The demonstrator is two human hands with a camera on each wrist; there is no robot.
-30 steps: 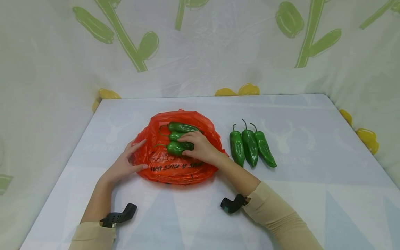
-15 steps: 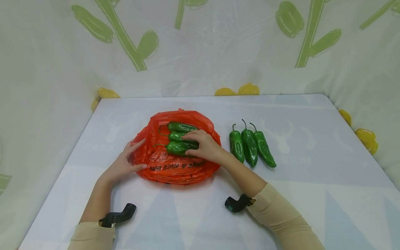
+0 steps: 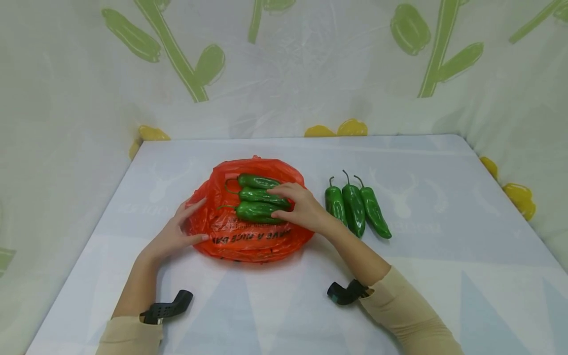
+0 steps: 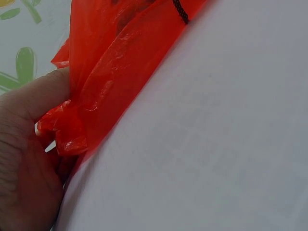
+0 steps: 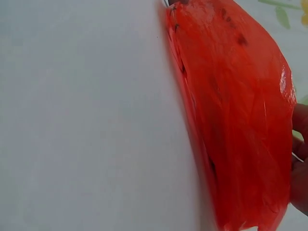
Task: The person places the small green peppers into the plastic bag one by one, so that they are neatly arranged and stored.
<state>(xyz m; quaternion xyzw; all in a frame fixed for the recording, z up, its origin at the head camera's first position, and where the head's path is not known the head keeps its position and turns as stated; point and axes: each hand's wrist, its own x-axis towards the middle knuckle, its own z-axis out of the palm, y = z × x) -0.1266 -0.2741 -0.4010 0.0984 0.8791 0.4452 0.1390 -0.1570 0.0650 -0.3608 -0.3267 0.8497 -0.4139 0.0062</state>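
Three green peppers lie side by side on an open red plastic bag, stems to the left. My right hand is over the bag's right part, thumb and fingertips right at the pointed ends of the lower two peppers, fingers loosely bent. At the bag's left rim my left hand rests with thumb and fingers spread and fairly straight against the plastic. In the left wrist view the thumb reaches behind the red plastic, hiding its tip. The right wrist view shows the bag's outer side, with the right hand partly hidden behind it.
Right of the bag, three more green peppers lie in a row on the white patterned tablecloth, stems pointing away. My right forearm passes close to their lower ends. A printed curtain stands behind the table.
My right hand has drawn back to the right along the peppers in the bag, uncovering more of the lower two. My left hand has stayed at the bag's left rim.
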